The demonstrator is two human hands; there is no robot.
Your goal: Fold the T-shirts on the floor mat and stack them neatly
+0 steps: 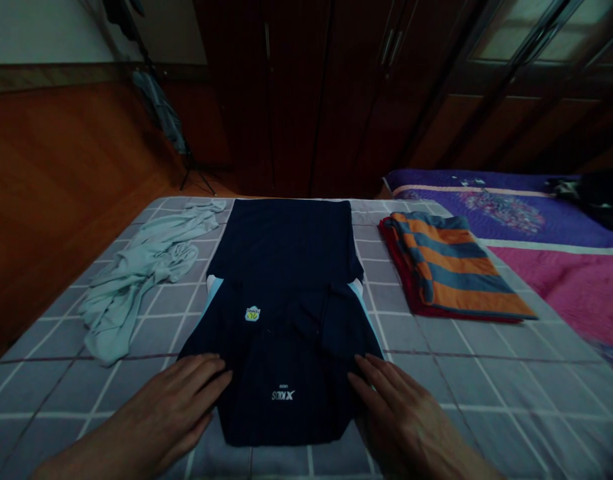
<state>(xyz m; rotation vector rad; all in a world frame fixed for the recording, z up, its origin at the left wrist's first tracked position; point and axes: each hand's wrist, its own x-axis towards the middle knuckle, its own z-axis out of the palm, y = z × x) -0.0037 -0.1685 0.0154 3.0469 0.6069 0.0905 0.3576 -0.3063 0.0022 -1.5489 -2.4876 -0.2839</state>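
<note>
A dark navy shirt [291, 240] lies spread on the bed, its collar end toward me. It has light blue and white side strips, a small yellow-and-white badge and "X KIDS" lettering that appears upside down. My left hand [186, 397] rests on the shirt's near left edge, fingers stretched out over the cloth. On the near right edge my right hand [401, 403] lies likewise, fingers extended and slightly apart. Both thumbs are partly hidden.
The bed has a grey checked sheet [151, 380]. A crumpled pale green garment [136, 273] lies left. Folded orange-and-grey striped cloth [461, 267] sits on red cloth [399, 267] at right. Beyond are a purple-and-pink bedspread [551, 273], a dark wardrobe [296, 100] and a clothes stand [189, 160].
</note>
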